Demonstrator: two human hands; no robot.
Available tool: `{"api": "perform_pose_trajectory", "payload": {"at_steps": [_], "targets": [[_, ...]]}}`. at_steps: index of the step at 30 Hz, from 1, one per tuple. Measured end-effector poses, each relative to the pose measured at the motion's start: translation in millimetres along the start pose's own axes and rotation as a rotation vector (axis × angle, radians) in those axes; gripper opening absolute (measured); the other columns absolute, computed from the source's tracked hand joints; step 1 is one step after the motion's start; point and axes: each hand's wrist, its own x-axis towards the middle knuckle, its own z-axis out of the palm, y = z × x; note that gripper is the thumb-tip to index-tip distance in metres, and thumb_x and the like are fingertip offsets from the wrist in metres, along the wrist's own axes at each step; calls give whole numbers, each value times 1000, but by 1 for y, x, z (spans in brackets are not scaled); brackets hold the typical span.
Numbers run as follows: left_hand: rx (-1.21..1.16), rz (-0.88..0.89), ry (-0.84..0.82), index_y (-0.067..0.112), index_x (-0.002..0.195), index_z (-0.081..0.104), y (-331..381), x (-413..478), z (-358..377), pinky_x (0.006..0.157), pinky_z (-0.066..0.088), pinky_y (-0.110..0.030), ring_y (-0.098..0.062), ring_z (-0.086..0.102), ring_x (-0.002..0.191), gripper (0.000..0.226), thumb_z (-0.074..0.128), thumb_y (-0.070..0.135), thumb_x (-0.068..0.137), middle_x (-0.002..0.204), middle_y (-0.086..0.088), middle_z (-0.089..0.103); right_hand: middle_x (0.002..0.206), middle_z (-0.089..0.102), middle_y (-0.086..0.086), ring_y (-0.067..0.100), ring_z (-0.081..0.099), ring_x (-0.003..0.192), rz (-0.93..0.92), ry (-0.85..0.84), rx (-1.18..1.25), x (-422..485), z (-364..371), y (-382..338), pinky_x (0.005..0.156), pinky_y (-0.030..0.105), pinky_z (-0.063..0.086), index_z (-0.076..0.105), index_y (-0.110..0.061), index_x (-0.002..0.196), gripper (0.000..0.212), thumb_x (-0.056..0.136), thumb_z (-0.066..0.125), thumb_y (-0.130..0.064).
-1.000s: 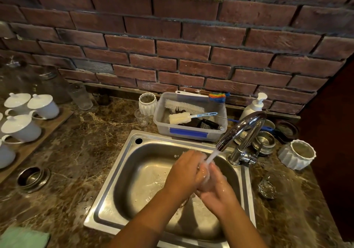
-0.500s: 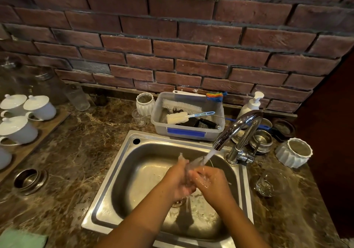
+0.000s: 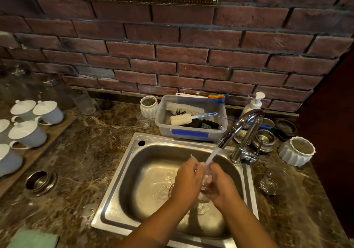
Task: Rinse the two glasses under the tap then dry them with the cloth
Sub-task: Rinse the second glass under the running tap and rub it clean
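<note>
Over the steel sink [image 3: 122, 173], my left hand [image 3: 187, 180] and my right hand [image 3: 222, 184] both grip a small clear glass [image 3: 206, 180] between them. Water streams from the curved chrome tap [image 3: 241, 127] onto the glass. Most of the glass is hidden by my fingers. A second clear glass [image 3: 269, 183] stands on the counter right of the sink. A green cloth [image 3: 33, 239] lies at the counter's bottom left corner.
A plastic tub [image 3: 191, 133] of brushes sits behind the sink, with a soap dispenser [image 3: 252, 104] and metal cups [image 3: 265, 140] by the tap. White ribbed pots [image 3: 297, 151] [image 3: 148, 107] stand on the counter. White lidded cups [image 3: 26, 134] rest on a wooden board at left. A metal ring [image 3: 41, 182] lies nearby.
Both hands have turned the glass under the stream and shifted slightly; the water keeps running. The camera has tipped up a little.
</note>
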Motion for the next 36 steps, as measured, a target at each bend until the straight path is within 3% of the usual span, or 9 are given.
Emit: {"api": "perform_pose_trajectory", "payload": {"at_steps": [2,5,9,16,20,23,29,32,36], "targets": [[-66,-180,-127,22,95,65,4,-6,-7,54,58,-25,-17,72,78,26,53,45,101,91,-8,71,70,71,13,25,67,61,-21,35,-178,-1,-5,0,53,31,54,74,-8,103,31,93,62,-34],[-265,-387,-373,11,103,70,6,-18,-19,59,63,-37,-36,75,93,40,63,50,95,110,-23,73,57,68,4,16,66,49,-15,-18,-465,-5,-18,-8,50,27,53,75,-9,98,38,94,61,-43],[-450,-426,-504,4,122,65,8,-33,-28,65,63,-38,-37,74,86,53,55,51,100,104,-21,76,82,79,6,25,76,81,-115,-110,-671,-19,-22,-16,76,39,61,75,-17,98,40,97,54,-51],[-714,-475,-386,4,120,67,12,-57,-23,52,55,-30,-29,69,69,54,55,51,98,104,-30,73,78,70,-1,14,66,74,-424,25,-791,-35,-13,-8,64,33,53,70,-12,92,28,96,60,-38],[-978,-538,-280,6,125,65,19,-67,-12,73,61,-40,-33,74,95,46,49,43,104,116,-29,71,90,71,-5,11,67,88,-618,166,-524,-39,-8,9,67,19,46,66,-21,92,13,91,70,-33],[-1097,-586,-219,4,127,62,25,-77,-3,88,61,-46,-36,74,104,47,47,42,105,112,-24,74,100,69,-4,12,65,95,-544,193,-441,-44,-8,18,71,24,51,62,-23,106,23,93,65,-42],[-699,-562,-124,7,121,64,26,-94,8,52,54,-28,-29,75,83,48,44,48,105,97,-18,79,105,73,12,26,70,97,-177,129,-410,-54,-22,23,82,40,57,65,-16,110,44,96,50,-55],[-665,-564,-170,3,105,68,30,-101,6,52,52,-29,-28,70,69,50,42,46,106,88,-22,78,111,74,16,30,70,103,-78,90,-344,-56,-33,25,80,35,55,65,-11,122,54,94,54,-56],[-695,-580,-179,3,103,67,31,-108,6,60,55,-34,-32,71,79,46,43,42,107,95,-24,77,112,74,16,31,70,105,-74,81,-316,-58,-40,26,99,46,54,64,-10,123,54,90,62,-53]]}}
